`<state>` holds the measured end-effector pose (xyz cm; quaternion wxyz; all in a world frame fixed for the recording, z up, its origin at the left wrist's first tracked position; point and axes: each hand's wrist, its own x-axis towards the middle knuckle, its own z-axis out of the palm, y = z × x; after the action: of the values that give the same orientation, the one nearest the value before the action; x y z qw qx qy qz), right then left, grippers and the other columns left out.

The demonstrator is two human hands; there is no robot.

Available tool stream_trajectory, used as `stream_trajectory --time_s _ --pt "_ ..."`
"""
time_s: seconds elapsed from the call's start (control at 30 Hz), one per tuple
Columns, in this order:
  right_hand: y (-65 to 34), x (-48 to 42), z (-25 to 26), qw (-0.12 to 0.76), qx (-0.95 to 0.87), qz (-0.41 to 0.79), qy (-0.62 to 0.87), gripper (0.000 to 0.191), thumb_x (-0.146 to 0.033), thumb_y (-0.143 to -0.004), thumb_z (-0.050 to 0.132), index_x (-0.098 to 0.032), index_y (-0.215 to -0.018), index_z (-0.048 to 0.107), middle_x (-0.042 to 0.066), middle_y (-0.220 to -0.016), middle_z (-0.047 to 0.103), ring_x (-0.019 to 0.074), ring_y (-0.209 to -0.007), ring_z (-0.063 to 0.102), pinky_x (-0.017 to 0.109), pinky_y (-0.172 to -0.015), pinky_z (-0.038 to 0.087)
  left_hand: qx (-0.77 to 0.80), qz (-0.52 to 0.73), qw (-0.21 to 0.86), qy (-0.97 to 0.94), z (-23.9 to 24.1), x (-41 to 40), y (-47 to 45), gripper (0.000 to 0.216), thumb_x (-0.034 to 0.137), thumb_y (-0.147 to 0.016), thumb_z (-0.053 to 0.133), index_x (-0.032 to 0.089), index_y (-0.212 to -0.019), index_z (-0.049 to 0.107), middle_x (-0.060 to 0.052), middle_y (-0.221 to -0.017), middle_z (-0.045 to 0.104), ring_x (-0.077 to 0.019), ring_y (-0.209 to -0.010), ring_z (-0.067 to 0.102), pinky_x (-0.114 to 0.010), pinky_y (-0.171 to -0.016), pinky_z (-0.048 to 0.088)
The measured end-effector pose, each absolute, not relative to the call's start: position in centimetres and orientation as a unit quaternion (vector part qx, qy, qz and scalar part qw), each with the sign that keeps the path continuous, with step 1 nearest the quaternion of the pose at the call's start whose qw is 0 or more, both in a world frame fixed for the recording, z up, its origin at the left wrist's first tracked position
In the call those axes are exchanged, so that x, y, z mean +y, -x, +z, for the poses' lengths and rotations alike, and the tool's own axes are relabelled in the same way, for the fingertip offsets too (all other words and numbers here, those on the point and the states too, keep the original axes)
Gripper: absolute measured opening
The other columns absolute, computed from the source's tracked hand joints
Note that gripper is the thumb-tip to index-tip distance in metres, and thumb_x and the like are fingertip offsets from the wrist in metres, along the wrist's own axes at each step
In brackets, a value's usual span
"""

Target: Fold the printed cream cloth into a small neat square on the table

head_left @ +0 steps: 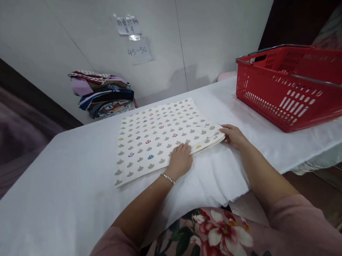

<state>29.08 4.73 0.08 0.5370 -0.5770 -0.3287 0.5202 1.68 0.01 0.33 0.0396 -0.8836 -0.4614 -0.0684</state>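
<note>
A folded white cloth (156, 134) printed with small grey and coloured mushroom-like shapes lies on the white-covered table in front of me. My left hand (181, 159) rests flat on its near edge, fingers stretched over the fabric; a silver bracelet circles that wrist. At the cloth's right corner, my right hand (232, 136) pinches several layers, which are lifted slightly off the table. The thumb is on top, and the other fingers are partly hidden under the fabric.
A red plastic basket (290, 89) with metal handles stands on the table's right side. Folded fabrics (105, 93) are piled at the back left against the wall. Two paper signs (139, 50) hang above. The white table (62, 196) ends close to my body.
</note>
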Motion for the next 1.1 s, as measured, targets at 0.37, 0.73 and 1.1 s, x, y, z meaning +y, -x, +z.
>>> stream_trajectory --time_s 0.37,0.73,1.1 --pt "-29.0 4.8 0.3 0.560 -0.300 0.550 0.542 0.017 -0.017 -0.069 0.064 -0.015 -0.085 0.059 -0.001 -0.058 0.057 0.0085 -0.044 0.048 0.016 -0.032 0.032 -0.462 -0.132 0.007 0.877 0.2 0.0 -4.0 0.038 0.036 -0.093 0.043 0.020 -0.127 0.047 -0.009 -0.133 0.052 -0.0220 -0.123 0.044 -0.038 -0.101 0.034" --pt "-29.0 4.8 0.6 0.556 -0.302 0.547 0.548 0.018 -0.017 -0.069 0.064 -0.016 -0.086 0.060 -0.001 -0.059 0.058 0.0083 -0.044 0.049 0.016 -0.033 0.034 -0.446 -0.098 0.059 0.888 0.9 0.3 -4.6 0.023 0.027 -0.088 0.053 0.020 -0.109 0.057 -0.007 -0.105 0.057 -0.0238 -0.102 0.048 -0.038 -0.088 0.037" --pt "-28.8 4.8 0.5 0.558 -0.300 0.553 0.542 0.017 -0.015 -0.071 0.061 -0.016 -0.088 0.060 -0.001 -0.058 0.058 0.0081 -0.044 0.047 0.016 -0.032 0.033 -0.411 -0.130 0.119 0.895 0.7 0.8 -5.6 0.038 0.015 -0.091 0.040 0.018 -0.128 0.045 -0.008 -0.107 0.057 -0.0222 -0.099 0.048 -0.038 -0.090 0.034"
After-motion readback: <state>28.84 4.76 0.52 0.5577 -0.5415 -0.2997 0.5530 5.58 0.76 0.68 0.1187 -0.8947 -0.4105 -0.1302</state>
